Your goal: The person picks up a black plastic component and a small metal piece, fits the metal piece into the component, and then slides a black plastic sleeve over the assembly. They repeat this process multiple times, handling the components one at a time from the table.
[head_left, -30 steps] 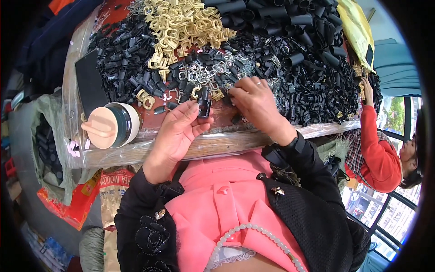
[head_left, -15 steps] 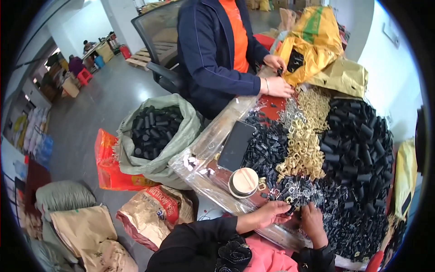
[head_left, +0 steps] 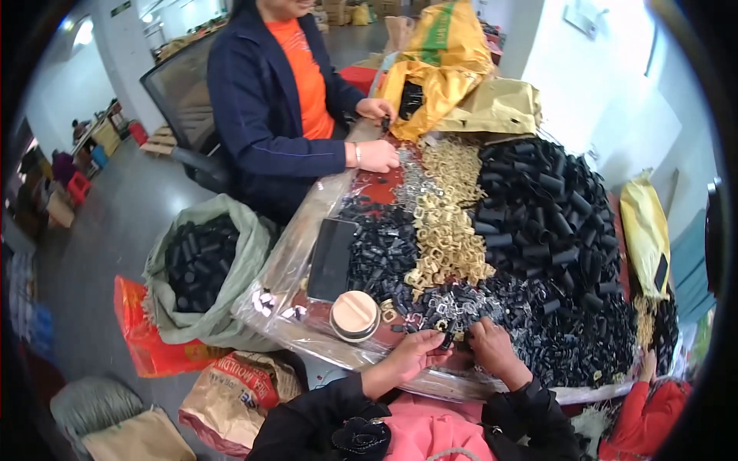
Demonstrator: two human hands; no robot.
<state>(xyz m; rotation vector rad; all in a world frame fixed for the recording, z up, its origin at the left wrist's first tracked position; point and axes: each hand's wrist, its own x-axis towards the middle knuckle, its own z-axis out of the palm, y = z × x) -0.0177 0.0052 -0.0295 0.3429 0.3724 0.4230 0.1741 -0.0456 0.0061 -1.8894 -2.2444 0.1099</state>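
Pinched a short black cylinder (head_left: 447, 339) in the left hand (head_left: 417, 352) and curled the right hand (head_left: 494, 350), couldn't tell around what.

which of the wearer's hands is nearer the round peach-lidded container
Left. The left hand, holding a small black cylindrical part, is just below and right of the round peach-lidded container in the picture; the right hand is farther right, past the left.
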